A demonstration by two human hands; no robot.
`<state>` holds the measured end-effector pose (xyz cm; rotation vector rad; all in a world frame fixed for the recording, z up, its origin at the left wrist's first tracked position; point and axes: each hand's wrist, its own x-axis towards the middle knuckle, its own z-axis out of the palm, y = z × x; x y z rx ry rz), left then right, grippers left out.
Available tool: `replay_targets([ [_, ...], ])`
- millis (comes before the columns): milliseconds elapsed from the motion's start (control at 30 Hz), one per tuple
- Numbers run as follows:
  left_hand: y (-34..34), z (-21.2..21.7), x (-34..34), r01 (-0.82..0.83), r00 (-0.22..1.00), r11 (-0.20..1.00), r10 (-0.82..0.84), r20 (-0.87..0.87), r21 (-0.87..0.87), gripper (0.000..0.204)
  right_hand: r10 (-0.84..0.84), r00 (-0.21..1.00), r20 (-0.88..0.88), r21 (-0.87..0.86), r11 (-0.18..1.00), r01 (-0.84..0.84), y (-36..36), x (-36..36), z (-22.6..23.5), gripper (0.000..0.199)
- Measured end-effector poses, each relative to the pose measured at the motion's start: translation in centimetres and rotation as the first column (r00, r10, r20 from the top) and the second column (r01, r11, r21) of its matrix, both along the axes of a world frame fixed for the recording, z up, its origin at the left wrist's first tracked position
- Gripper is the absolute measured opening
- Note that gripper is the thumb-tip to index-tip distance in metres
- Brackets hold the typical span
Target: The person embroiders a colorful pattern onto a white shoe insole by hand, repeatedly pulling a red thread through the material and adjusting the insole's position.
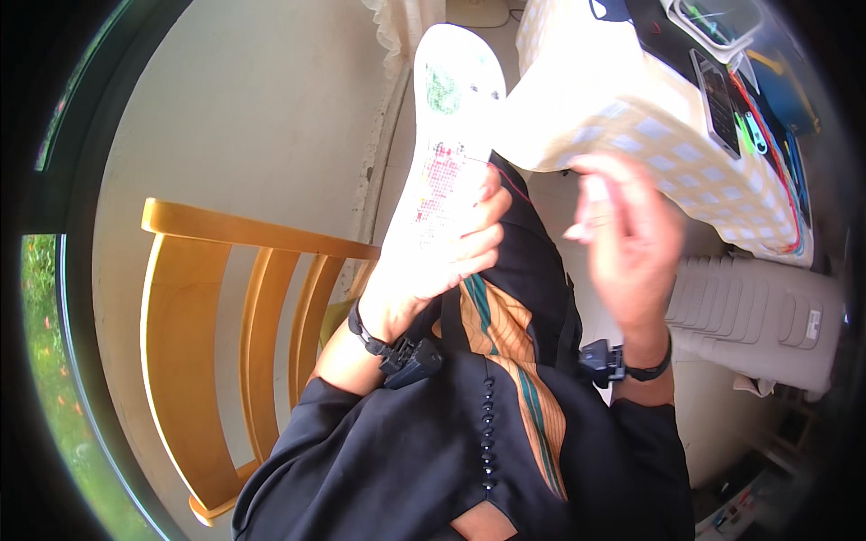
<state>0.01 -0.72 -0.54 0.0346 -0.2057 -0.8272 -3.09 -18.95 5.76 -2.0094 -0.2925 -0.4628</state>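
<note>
Upright in my left hand [469,239] is a white insole [456,108], its toe end pointing away from me. My fingers wrap its right edge and part of its lower end is hidden or washed out by glare. Red cross-stitching [440,180] fills the middle of the insole, with a green patch [444,90] nearer the toe. A thin red thread [512,184] trails off the insole's right edge toward my right hand [627,230]. That hand is raised to the right, blurred, with thumb and fingers pinched together. Whatever lies in the pinch is too smeared to make out.
A slatted wooden chair [185,361] stands at left beside the wall. On the checked-cloth table [631,144] at right lie a phone [715,101], coloured threads [771,149] and a clear plastic box [717,27]. Below it is a ribbed grey plastic piece [753,311].
</note>
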Motion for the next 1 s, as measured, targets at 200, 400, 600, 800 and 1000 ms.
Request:
replay_targets([
  [200, 0.0, -0.2, -1.2, -0.023, 0.989, 1.0, 0.025, -0.145, 0.016, 0.032, 0.203, 0.965, 0.165, -0.129, 0.975, -0.183, 3.7, 1.2, 0.1, 0.019],
  [400, -0.2, -0.5, -0.7, -0.022, 0.997, 1.0, 0.023, -0.069, 0.015, 0.035, 0.211, 0.963, 0.168, -0.139, 0.972, -0.189, 3.5, 1.4, -0.1, 0.02],
  [600, -0.5, 0.1, -0.6, -0.038, 0.998, 0.997, 0.041, -0.042, 0.062, 0.037, 0.194, 0.97, 0.148, -0.126, 0.976, -0.176, 3.3, 1.3, 0.3, 0.019],
  [800, -0.5, 0.2, -0.6, -0.027, 0.999, 0.998, 0.03, -0.044, 0.062, 0.036, 0.207, 0.963, 0.171, -0.111, 0.975, -0.19, 3.3, 1.5, 0.0, 0.018],
  [1000, -0.7, -0.1, -0.7, -0.015, 0.988, 1.0, 0.017, -0.152, 0.013, 0.031, 0.23, 0.961, 0.155, -0.13, 0.969, -0.211, 3.1, 1.4, 0.2, 0.017],
])
